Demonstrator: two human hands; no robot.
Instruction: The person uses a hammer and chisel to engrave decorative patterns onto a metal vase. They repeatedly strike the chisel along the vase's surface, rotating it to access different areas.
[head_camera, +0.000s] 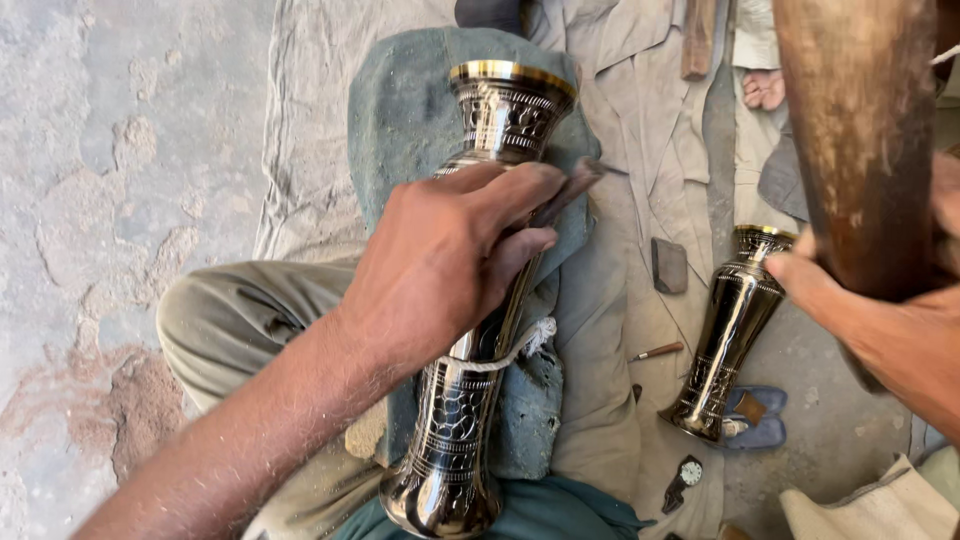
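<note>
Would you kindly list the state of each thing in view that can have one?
Engraved vase: lying on the lap cushion, tied with a white cord, left hand resting on it.
Left hand: fingers closed on a thin chisel.
Right hand: gripping a wooden mallet, raised.
Second vase: lying on the cloth, untouched.
Wristwatch: lying on the cloth.

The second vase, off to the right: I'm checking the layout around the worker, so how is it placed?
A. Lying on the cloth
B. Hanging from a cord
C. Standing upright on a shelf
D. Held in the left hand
A: the second vase lies tilted on the cloth, no hand touching it.
</note>
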